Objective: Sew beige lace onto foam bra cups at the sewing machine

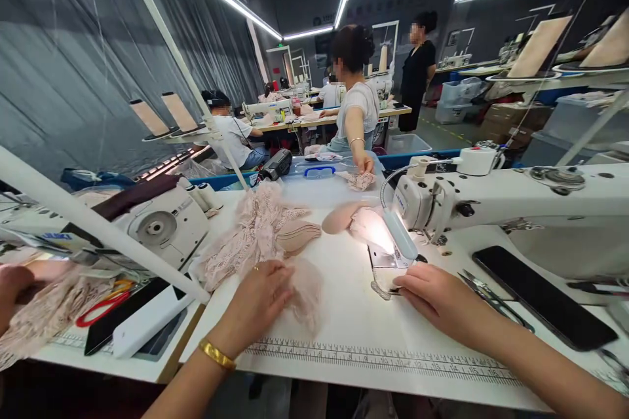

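- Pale pink lace fabric, frilly, sheer, heaped on white desk
- Left hand spread flat, pressing its edge
- Right hand loosely curled, gripping nothing, beside sewing machine

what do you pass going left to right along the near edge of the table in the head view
red-handled scissors → white oblong case → left hand on sheer pink fabric → right hand by the needle plate → thread snips → black phone
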### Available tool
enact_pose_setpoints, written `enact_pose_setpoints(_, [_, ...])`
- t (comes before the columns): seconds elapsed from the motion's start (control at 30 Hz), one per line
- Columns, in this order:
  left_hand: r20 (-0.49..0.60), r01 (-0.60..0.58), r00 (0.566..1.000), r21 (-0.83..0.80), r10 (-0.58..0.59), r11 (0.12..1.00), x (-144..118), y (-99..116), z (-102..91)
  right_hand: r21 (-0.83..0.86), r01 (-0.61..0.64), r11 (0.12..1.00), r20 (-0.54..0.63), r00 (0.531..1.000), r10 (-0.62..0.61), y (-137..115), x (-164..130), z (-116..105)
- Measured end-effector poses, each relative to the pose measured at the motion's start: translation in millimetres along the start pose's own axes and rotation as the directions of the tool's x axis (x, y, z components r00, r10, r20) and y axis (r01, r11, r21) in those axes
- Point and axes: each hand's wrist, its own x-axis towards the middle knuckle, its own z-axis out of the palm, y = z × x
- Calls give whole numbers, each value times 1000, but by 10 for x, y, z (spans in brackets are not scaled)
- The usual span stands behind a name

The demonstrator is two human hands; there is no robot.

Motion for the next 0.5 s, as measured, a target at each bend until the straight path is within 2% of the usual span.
enact_pose_setpoints(0.07, [27,-56,998,-75,58,996,-80,159,188,63,-1,998,101,995,-6,-217,76,-31])
enact_pose_setpoints(0.13, [36,-104,993,-174,112,979,-92,327,313,100,-27,995,148,989,12,-372,151,-13])
enact_pose_setpoints(0.23, [59,-206,969,-355,242,912,-22,474,408,197,-80,977,114,992,58,-485,253,112])
enact_pose_setpoints(0.27, [34,-231,964,-397,265,889,23,485,424,222,-106,969,94,992,87,-499,286,167])
enact_pose_setpoints(0.33, [-66,-252,967,-418,247,873,148,455,438,238,-154,959,70,988,141,-505,357,272])
enact_pose_setpoints(0.4, [-153,-232,971,-382,186,894,334,380,418,217,-179,960,73,983,166,-491,437,350])
enact_pose_setpoints(0.43, [-168,-214,972,-367,162,905,455,337,395,199,-183,963,80,982,170,-479,479,376])
enact_pose_setpoints(0.5, [-119,-146,987,-387,107,911,763,255,328,169,-179,969,90,982,165,-447,559,419])
